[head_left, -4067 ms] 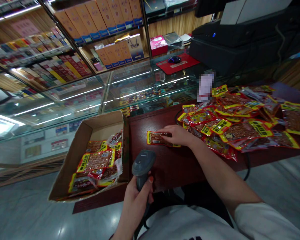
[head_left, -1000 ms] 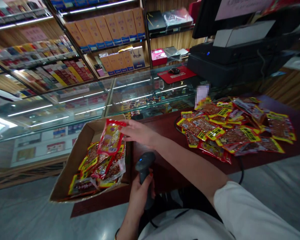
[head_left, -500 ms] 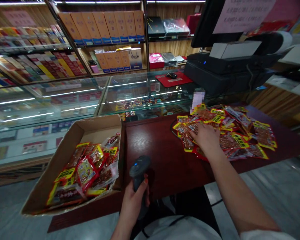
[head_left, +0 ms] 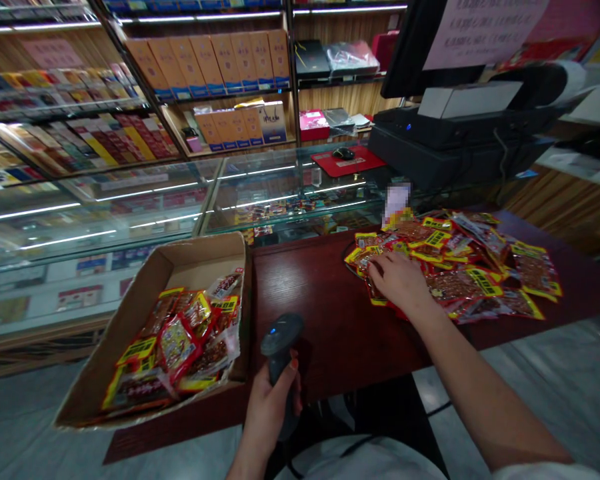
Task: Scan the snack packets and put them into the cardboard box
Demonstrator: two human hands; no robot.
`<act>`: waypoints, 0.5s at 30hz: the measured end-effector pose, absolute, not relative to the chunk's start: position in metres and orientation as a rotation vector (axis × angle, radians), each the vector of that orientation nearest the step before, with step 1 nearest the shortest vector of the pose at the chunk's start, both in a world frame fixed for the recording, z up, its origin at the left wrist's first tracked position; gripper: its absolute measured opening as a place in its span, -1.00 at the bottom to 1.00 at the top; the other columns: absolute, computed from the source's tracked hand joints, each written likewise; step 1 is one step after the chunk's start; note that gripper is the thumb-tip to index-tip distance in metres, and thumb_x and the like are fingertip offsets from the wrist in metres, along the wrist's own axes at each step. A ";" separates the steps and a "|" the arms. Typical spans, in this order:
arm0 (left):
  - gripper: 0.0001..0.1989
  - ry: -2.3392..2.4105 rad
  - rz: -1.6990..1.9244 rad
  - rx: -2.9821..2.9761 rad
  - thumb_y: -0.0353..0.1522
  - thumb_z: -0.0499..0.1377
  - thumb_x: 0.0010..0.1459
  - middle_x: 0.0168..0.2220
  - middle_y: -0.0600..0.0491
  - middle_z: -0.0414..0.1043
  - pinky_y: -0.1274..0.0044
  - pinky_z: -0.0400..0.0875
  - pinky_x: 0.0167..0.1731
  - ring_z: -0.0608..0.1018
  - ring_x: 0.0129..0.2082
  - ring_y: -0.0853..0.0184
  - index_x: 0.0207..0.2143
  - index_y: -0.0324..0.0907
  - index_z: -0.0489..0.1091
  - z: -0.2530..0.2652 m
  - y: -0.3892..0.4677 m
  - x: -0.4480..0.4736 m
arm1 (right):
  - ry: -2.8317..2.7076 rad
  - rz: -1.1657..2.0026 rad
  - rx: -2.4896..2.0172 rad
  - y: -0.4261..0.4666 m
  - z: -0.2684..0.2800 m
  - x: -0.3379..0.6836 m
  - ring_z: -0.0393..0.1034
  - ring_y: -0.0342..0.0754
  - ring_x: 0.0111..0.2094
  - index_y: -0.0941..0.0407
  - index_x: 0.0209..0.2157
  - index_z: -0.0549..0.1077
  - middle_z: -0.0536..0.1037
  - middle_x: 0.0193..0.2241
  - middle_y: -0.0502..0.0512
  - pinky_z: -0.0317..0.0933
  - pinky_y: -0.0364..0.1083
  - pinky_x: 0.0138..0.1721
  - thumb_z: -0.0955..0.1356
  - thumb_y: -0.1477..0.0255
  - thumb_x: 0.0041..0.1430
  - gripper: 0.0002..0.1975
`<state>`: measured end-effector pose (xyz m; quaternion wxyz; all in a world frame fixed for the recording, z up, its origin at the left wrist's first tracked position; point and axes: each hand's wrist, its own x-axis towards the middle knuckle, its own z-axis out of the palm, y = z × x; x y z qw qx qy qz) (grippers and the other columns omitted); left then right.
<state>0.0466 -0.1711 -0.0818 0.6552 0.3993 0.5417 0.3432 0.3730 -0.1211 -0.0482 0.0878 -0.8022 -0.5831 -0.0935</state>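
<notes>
My left hand (head_left: 275, 403) is wrapped round the grip of a dark barcode scanner (head_left: 283, 333), its head tilted up and a small blue light showing on top. At the left side of a pile of snack packets (head_left: 465, 283), my right hand (head_left: 400, 280) lies on top with thumb and fingers apart. The packets are clear with red and yellow print, and brown food shows through. To the left, an open cardboard box (head_left: 207, 257) holds several similar snack packets (head_left: 180, 343).
Both the box and the pile are on a dark red-brown table (head_left: 310, 287). Behind it runs a glass display counter (head_left: 260, 177), with a mouse (head_left: 343, 153) on a red mat. A black checkout machine (head_left: 450, 143) stands at the back right. Shelves with boxes (head_left: 220, 63) line the wall.
My right hand has shifted slightly left and toward me over the pile. My left hand keeps hold of the barcode scanner. The whole view has moved a little.
</notes>
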 end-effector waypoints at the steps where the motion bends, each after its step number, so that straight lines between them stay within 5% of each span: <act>1: -0.44 1.231 0.774 0.904 0.02 0.33 -0.04 -0.62 0.22 0.35 0.63 0.22 -0.78 0.35 -0.77 0.47 -0.17 -0.21 0.39 -0.082 -0.171 0.047 | -1.755 -0.261 -2.374 -0.121 -0.051 0.371 0.41 0.20 -0.01 0.10 -0.05 0.52 0.57 -0.04 0.28 0.16 0.06 -0.09 0.23 0.29 0.34 -0.68; 10: -0.42 1.257 0.753 0.900 0.05 0.33 -0.05 -0.63 0.22 0.36 0.63 0.23 -0.79 0.36 -0.77 0.45 -0.17 -0.20 0.40 -0.084 -0.171 0.046 | -1.676 -0.240 -2.160 -0.118 -0.048 0.358 0.41 0.20 0.02 0.16 0.28 0.25 0.52 0.04 0.33 0.20 0.12 0.04 0.28 0.47 0.27 -0.46; 15: -0.42 1.259 0.746 0.926 0.03 0.34 -0.06 -0.64 0.22 0.34 0.62 0.23 -0.80 0.35 -0.79 0.45 -0.17 -0.22 0.41 -0.083 -0.171 0.050 | -1.602 0.279 -1.805 -0.097 -0.055 0.330 0.49 0.10 -0.02 0.04 0.02 0.55 0.60 -0.04 0.16 0.32 0.04 0.04 0.34 0.36 0.24 -0.67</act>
